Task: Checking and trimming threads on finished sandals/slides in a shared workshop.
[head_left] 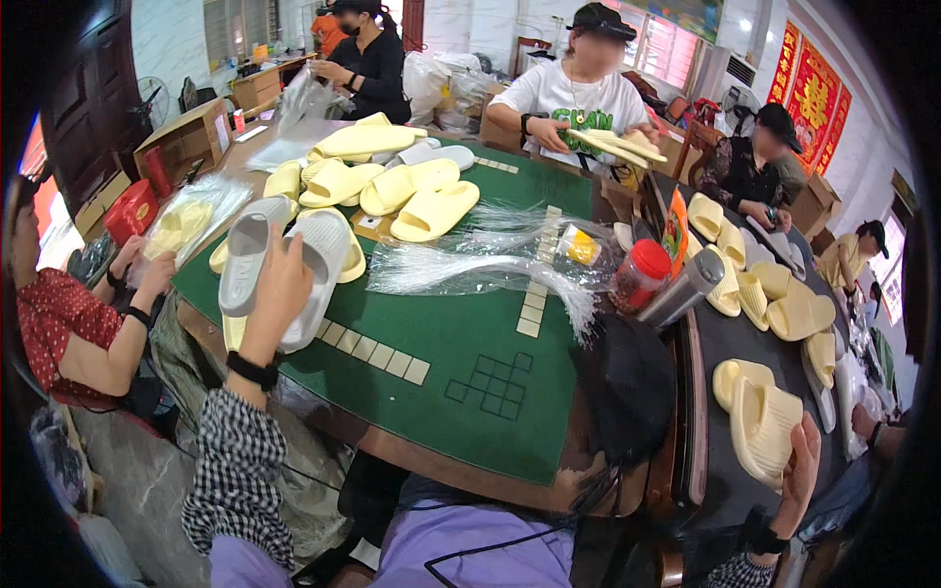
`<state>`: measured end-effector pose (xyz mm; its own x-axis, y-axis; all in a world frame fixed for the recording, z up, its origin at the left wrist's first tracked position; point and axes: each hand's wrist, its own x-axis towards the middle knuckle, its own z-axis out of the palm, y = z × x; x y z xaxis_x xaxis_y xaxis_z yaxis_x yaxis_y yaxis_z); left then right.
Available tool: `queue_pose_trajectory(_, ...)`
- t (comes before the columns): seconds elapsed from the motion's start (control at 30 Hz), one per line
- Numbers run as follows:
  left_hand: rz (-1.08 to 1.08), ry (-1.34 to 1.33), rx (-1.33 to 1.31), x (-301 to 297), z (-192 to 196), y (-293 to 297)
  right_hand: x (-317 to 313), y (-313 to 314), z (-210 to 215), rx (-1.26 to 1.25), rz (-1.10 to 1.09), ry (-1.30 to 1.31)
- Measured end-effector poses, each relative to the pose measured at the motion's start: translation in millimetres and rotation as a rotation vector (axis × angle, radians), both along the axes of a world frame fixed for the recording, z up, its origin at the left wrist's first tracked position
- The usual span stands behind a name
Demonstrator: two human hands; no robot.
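My left hand (280,299) grips a pair of grey slippers (321,257) over the left side of the green-topped table (470,412). Behind them lies a heap of pale yellow slippers (431,211), with a few grey ones among them. Off to the right, my right hand (804,459) holds the edge of a yellow slipper (767,431). That slipper overlaps its mate at the near part of a dark conveyor belt (725,480). The far side of the right fingers' grip is partly hidden.
Clear plastic bags and white strands (470,269) lie mid-table. A red-lidded jar (642,269), a metal flask (686,287) and a black cloth bag (627,382) stand at its right edge. More slippers (799,309) rest along the belt. Several co-workers handle slippers or bags around the table.
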<state>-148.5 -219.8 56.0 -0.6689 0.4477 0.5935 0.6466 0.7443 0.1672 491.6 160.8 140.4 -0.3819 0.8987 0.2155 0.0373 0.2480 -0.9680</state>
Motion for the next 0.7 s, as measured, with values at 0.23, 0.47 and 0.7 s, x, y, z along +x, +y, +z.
queue_pose_trajectory(0.23,-0.517,-0.394,0.193,121,15,53,-146,-93,18,-0.275,0.201,0.171)
queue_pose_trajectory(0.47,-0.603,-0.489,0.431,190,16,65,-256,-164,-59,-0.515,0.630,0.219)
queue_pose_trajectory(0.7,-0.539,-0.719,0.518,175,-37,48,-272,-155,-88,-0.299,0.840,-0.183)
